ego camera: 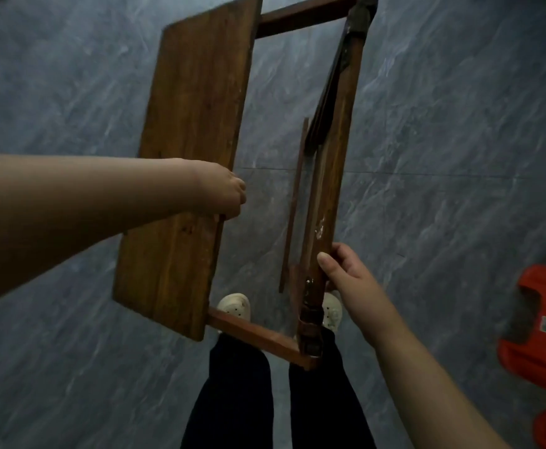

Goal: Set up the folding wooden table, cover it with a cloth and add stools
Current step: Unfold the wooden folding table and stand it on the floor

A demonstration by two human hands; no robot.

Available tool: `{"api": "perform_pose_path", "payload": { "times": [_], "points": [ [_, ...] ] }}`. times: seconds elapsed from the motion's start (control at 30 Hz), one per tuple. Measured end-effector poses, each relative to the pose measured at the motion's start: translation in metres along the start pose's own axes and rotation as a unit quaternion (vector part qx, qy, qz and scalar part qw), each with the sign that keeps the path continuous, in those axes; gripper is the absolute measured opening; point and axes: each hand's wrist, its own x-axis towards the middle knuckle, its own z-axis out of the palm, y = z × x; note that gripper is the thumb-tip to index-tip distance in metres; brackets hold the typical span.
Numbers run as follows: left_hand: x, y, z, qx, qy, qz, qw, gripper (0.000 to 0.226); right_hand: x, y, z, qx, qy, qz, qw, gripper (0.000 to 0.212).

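The folding wooden table [187, 131] is held off the floor in front of me, partly unfolded. Its wide brown top panel lies on the left, and a narrow folded section with slats [330, 150] stands on edge on the right. Two cross rails join them, one far and one near my feet. My left hand [223, 192] is shut over the right edge of the top panel. My right hand [346, 270] grips the lower part of the folded right section, thumb on its front face. No cloth is in view.
A red plastic stool [540, 325] stands on the grey marbled floor [443, 157] at the right edge, partly cut off. My legs in dark trousers and my white shoes [236, 306] are directly under the table's near rail.
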Motion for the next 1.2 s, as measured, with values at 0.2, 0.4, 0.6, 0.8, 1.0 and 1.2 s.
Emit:
{"api": "perform_pose_path", "payload": {
  "times": [0.2, 0.4, 0.6, 0.8, 1.0, 1.2],
  "points": [
    [-0.071, 0.004, 0.001, 0.013, 0.063, -0.031, 0.997, 0.058, 0.004, -0.009, 0.032, -0.041, -0.003, 0.003, 0.999, 0.017],
    [-0.098, 0.005, 0.013, 0.009, 0.221, -0.094, 0.971, 0.055, 0.009, -0.010, 0.054, -0.058, -0.010, -0.008, 0.998, 0.018],
    [-0.097, 0.001, 0.023, 0.001, 0.192, -0.083, 0.978, 0.056, 0.023, -0.013, 0.048, -0.088, -0.070, 0.026, 0.993, 0.022],
    [-0.097, -0.005, 0.036, 0.001, 0.207, -0.073, 0.976, 0.062, 0.063, -0.005, 0.009, -0.281, -0.051, -0.076, 0.955, 0.023],
    [-0.087, -0.006, 0.041, 0.024, 0.338, -0.077, 0.938, 0.058, 0.132, 0.028, -0.011, -0.729, -0.146, -0.247, 0.622, 0.060],
    [-0.075, -0.006, 0.044, -0.003, 0.373, -0.057, 0.926, 0.058, 0.157, 0.019, -0.010, -0.827, -0.167, -0.341, 0.415, 0.054]
  ]
}}
